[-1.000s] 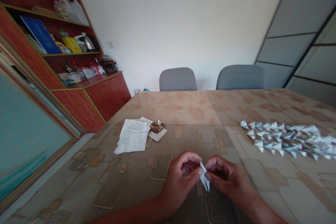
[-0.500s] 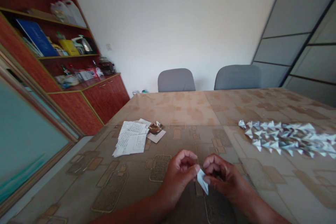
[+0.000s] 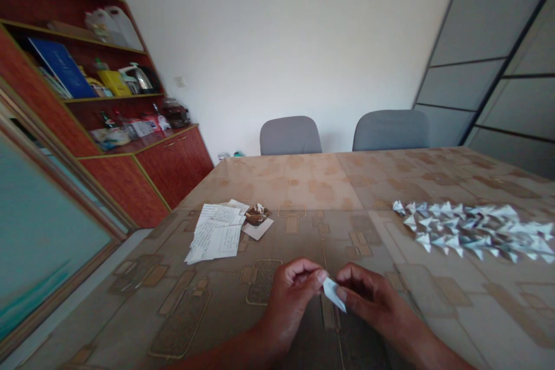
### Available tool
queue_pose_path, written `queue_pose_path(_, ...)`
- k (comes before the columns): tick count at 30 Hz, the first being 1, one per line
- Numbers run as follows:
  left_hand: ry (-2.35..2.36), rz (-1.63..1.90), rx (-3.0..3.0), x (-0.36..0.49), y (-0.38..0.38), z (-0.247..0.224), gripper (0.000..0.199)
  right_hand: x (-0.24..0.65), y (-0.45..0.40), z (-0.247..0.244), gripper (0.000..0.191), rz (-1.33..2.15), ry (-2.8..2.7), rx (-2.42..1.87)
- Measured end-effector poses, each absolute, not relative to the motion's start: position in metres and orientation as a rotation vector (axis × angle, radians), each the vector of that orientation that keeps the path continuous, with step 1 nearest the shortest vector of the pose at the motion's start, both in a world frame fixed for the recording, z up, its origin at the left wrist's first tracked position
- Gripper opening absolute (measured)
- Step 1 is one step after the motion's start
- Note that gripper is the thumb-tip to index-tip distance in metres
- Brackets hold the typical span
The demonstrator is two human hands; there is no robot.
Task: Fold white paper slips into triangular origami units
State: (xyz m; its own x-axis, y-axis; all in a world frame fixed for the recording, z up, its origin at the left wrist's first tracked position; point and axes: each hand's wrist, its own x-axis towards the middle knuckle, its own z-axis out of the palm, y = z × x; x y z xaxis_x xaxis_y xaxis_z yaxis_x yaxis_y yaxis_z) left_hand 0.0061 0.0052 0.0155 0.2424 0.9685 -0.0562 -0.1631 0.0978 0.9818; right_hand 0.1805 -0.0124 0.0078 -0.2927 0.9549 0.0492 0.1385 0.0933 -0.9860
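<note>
A small folded piece of white paper (image 3: 333, 293) is held between my two hands, above the near part of the table. My left hand (image 3: 295, 295) pinches its upper left corner between thumb and fingers. On the other side, the thumb and curled fingers of my right hand (image 3: 368, 295) grip its right edge. Part of the paper is covered by the right fingers. To the left lies a fanned pile of printed paper sheets (image 3: 217, 234). Over on the right, rows of folded paper pieces (image 3: 472, 228) with pointed tips are linked or set close together.
The table (image 3: 303, 179) has a patterned cover. Beside the sheets are a small brown dish-like item (image 3: 256, 215) and a pale card (image 3: 259, 230). Two grey chairs (image 3: 290, 136) stand at the far edge. A red-brown cabinet (image 3: 173, 167) with loaded shelves is at the left.
The folded paper has turned slightly toward level in my fingers. My left fingers have closed nearer together, and the right fingers have shifted a little. The view has tilted slightly.
</note>
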Motion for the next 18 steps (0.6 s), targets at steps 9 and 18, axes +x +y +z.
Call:
queue_pose_path(9, 0.832, 0.949, 1.302, 0.004, 0.011, 0.002, 0.031, 0.18, -0.015, 0.024, 0.028, 1.034, -1.804, -1.274)
queue_pose_path(18, 0.928, 0.91, 1.335, 0.0, 0.017, 0.007, 0.025, 0.185, -0.01, 0.02, 0.038, 1.072, -1.717, -1.246)
